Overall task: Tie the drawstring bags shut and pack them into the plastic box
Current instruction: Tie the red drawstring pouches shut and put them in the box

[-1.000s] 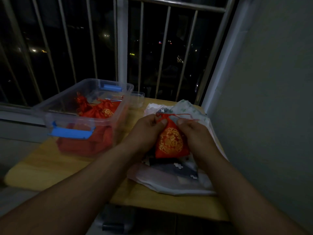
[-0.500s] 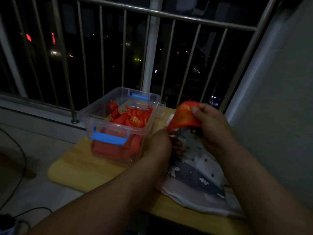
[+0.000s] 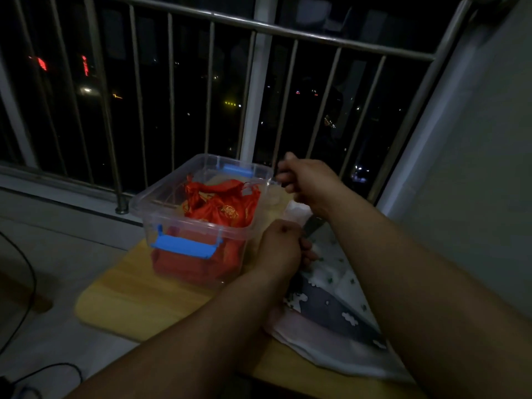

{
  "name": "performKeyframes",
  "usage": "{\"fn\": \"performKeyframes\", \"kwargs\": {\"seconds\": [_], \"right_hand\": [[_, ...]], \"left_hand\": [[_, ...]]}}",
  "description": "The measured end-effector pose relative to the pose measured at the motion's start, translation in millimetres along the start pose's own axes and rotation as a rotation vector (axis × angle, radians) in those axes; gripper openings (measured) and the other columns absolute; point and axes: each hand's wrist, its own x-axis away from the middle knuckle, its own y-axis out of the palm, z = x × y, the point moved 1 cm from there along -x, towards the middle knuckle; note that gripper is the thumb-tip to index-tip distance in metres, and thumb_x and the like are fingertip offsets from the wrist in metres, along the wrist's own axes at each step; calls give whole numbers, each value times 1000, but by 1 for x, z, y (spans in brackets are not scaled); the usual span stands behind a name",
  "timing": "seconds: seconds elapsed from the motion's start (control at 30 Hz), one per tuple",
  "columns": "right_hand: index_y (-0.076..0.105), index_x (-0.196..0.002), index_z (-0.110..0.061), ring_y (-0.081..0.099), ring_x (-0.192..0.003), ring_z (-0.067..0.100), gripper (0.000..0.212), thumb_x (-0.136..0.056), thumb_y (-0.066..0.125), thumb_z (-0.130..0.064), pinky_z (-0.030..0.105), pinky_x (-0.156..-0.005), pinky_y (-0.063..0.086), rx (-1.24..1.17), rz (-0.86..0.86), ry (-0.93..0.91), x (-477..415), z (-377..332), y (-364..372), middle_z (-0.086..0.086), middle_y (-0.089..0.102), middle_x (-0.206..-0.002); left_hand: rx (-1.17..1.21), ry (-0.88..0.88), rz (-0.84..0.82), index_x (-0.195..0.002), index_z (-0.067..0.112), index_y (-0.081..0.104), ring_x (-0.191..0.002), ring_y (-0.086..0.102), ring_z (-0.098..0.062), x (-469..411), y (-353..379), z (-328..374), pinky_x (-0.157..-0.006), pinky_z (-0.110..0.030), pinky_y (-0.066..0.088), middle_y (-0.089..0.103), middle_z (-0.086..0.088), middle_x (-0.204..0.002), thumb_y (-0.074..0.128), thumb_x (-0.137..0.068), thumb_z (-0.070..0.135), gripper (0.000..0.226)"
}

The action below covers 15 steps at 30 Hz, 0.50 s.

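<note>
A clear plastic box w/ blue clip latches (image 3: 201, 223) sits on the light wooden surface (image 3: 138, 300), near the metal balcony railing (image 3: 259, 30). Inside it lies a heap of red drawstring bags w/ gold embroidery (image 3: 224, 205), piled approx. to the rim; more red fabric shows through the lower wall.

The right hand (image 3: 311, 180) is raised just beside the box's far right corner, fingers (image 3: 283, 177) curled into a loose fist. It's too dark and blurred to tell whether anything is pinched in them.

The left hand (image 3: 280, 249) rests lower, just right of the box's near wall, knuckles up, fingers (image 3: 308, 251) curled under and touching the patterned white and grey cloth (image 3: 331, 306) spread over the surface's right part. Cannot tell if it grips the cloth or sth. else.

A dark cable (image 3: 26, 283) trails over the floor at left. 2 forearms reach in from the bottom edge.
</note>
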Motion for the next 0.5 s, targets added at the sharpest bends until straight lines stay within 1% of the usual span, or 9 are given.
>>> {"fn": "performKeyframes", "kwargs": {"seconds": [0.07, 0.13, 0.17, 0.23, 0.3, 0.37, 0.43, 0.5], "right_hand": [[72, -107, -13, 53, -55, 10, 38, -107, 49, -44, 24, -50, 36, -45, 33, 12, 12, 16, -28, 3, 74, -85], [72, -106, -12, 54, -55, 10, 39, -108, 48, -43, 24, -50, 37, -68, 65, 50, 32, 36, -60, 1, 75, -79], [72, -105, -11, 54, -54, 10, 39, -108, 48, -42, 23, -50, 38, -73, 89, 75, 43, 45, -75, -1, 75, -76], [72, -102, -11, 52, -54, 10, 38, -108, 48, -40, 24, -51, 36, -59, 145, 127, 64, 63, -98, -1, 72, -74], [70, -102, -11, 50, -58, 12, 33, -108, 48, -35, 27, -55, 35, -17, 207, 155, 87, 77, -116, 1, 70, -77], [69, -102, -7, 49, -61, 14, 29, -108, 48, -26, 30, -58, 36, 33, 241, 155, 108, 90, -129, 4, 67, -80], [69, -100, 0, 51, -65, 16, 26, -106, 53, -20, 30, -61, 40, 126, 250, 127, 120, 106, -137, 9, 67, -85], [67, -96, 7, 56, -72, 19, 28, -103, 60, -20, 32, -66, 43, 282, 266, 88, 123, 123, -146, 12, 66, -85]], "left_hand": [[-102, 71, -26, -114, 9, 58, -70, 62, -20, 2, -3, 2, -63, -31, 53, 64, -10, -87, 39, -107, 10, 20], [-289, 165, -67, -112, 9, 61, -69, 62, -17, -1, -5, -1, -60, -28, 55, 66, -9, -89, 45, -105, 9, 17], [-406, 220, -85, -111, 12, 62, -71, 63, -19, -3, -5, -4, -63, -31, 57, 67, -8, -90, 49, -105, 10, 15], [-617, 315, -115, -108, 17, 64, -81, 66, -22, -7, -4, -9, -75, -40, 60, 67, -5, -94, 56, -102, 16, 11], [-759, 371, -162, -106, 17, 66, -88, 65, -19, -6, 3, -11, -85, -45, 58, 66, -1, -99, 61, -100, 23, 10], [-888, 406, -220, -106, 19, 67, -92, 64, -18, -5, 12, -13, -86, -45, 57, 66, 0, -103, 65, -98, 35, 18], [-1048, 434, -253, -116, 21, 67, -103, 62, -20, -4, 19, -15, -91, -46, 55, 66, -2, -115, 67, -94, 49, 35], [-1226, 480, -197, -129, 26, 61, -119, 53, -26, -8, 24, -18, -99, -49, 48, 59, -4, -129, 63, -91, 59, 51]]}}
